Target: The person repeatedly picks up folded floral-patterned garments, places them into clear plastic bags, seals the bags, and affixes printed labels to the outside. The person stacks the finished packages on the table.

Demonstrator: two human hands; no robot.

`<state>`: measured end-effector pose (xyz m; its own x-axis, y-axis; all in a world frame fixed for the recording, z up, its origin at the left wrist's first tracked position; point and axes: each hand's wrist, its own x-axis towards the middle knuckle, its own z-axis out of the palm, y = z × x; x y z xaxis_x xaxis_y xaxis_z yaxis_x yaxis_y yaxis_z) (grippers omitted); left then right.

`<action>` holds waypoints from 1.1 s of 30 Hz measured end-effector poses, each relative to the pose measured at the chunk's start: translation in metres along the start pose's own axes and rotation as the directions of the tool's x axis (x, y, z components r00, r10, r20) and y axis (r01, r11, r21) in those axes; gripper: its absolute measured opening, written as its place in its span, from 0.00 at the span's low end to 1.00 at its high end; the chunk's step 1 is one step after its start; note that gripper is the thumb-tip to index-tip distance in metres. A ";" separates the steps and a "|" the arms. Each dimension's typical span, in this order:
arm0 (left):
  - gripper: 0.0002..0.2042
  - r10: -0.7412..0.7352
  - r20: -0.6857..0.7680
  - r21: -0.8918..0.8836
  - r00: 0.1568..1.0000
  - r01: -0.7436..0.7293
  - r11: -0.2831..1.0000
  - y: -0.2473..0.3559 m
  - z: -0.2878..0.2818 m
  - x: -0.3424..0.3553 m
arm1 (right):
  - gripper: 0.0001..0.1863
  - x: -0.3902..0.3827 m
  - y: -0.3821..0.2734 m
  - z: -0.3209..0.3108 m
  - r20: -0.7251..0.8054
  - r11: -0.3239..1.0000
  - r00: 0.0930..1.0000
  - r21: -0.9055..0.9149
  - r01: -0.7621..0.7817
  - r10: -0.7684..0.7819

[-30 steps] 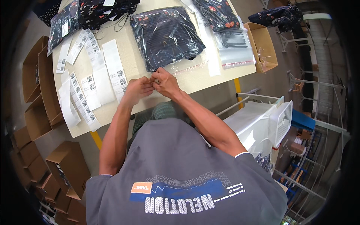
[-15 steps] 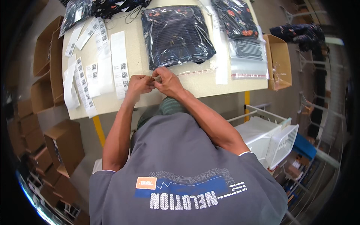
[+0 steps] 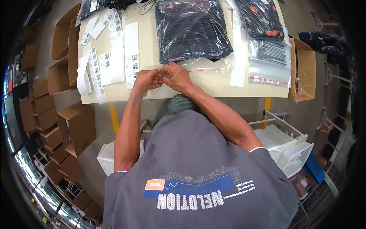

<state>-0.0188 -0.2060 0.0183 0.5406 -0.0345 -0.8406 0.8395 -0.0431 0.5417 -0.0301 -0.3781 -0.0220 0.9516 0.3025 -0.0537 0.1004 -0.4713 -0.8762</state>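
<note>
A clear plastic bag (image 3: 211, 65) lies on the table with a folded dark garment (image 3: 192, 30) inside. Its loose flap, marked by a thin red line, points toward me. At the flap's left corner my right hand (image 3: 177, 77) is closed, thumb and fingers pinching the film. Fingertip to fingertip with it, my left hand (image 3: 148, 81) is closed in a pinch at the same corner, its other fingers half curled. The fingers hide the bit of film between them.
Strips of white labels (image 3: 131, 49) lie on the table (image 3: 148, 42) at left. On the right are a bagged floral garment (image 3: 263, 19), a stack of clear bags (image 3: 268, 57) and a long white strip (image 3: 238, 57). Cardboard boxes (image 3: 305, 72) flank the table; a white basket (image 3: 299, 158) stands below right.
The view has shifted, so the table appears farther up and to the right. Both hands stay together at the bag's corner, with the left fingers slightly more extended.
</note>
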 end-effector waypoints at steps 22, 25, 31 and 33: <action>0.11 0.113 -0.038 0.043 0.993 -0.111 0.993 -0.033 -0.017 0.024 | 0.05 -0.227 0.111 -0.540 -0.722 0.688 0.494 0.663 0.295 0.484; 0.11 0.106 -0.061 0.051 0.993 -0.103 0.993 -0.033 -0.017 0.019 | 0.06 -0.236 0.107 -0.616 -0.763 0.840 0.495 0.531 0.114 0.415; 0.11 0.087 -0.127 0.034 0.988 -0.083 0.996 -0.031 -0.018 0.026 | 0.07 -0.224 0.158 -0.681 -0.745 0.855 0.440 0.503 -0.122 0.501; 0.11 0.080 -0.204 0.018 0.976 -0.078 0.997 -0.033 -0.014 0.026 | 0.06 -0.216 0.189 -0.682 -0.730 0.844 0.454 0.524 -0.109 0.512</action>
<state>-0.0320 -0.1915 -0.0213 0.6059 0.1664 -0.7779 0.7936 -0.0583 0.6056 -0.0187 -1.0971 0.1507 0.6949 -0.7085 -0.1232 -0.1709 0.0036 -0.9853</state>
